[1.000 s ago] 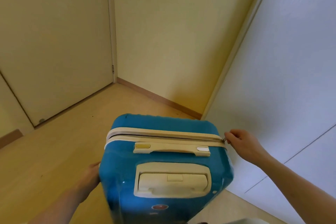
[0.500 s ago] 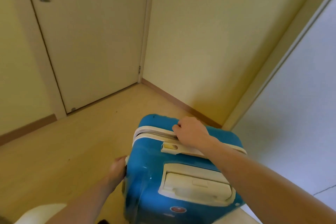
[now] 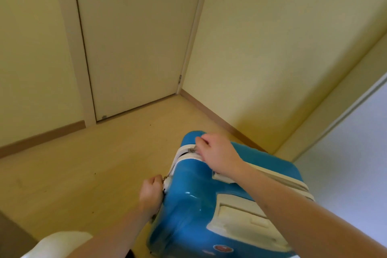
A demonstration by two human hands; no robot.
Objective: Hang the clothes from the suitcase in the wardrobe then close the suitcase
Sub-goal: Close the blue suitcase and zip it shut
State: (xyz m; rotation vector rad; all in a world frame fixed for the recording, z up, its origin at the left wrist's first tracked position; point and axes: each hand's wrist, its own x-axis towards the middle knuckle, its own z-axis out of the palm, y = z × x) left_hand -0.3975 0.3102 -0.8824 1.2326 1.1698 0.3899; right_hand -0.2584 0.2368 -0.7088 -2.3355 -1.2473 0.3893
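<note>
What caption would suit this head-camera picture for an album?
Both hands work the zipper of an upright blue suitcase: right hand on top, left hand at its side.

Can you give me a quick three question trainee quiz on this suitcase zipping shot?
1. True or false: the blue suitcase stands upright on the floor.
2. Which hand pinches the zipper pull on the suitcase's top edge? A) left hand B) right hand
3. Fill in: the gap in the white zipper band lies at the suitcase's top ____ corner as the camera sees it.

Key: 1 true; 2 B; 3 left.
</note>
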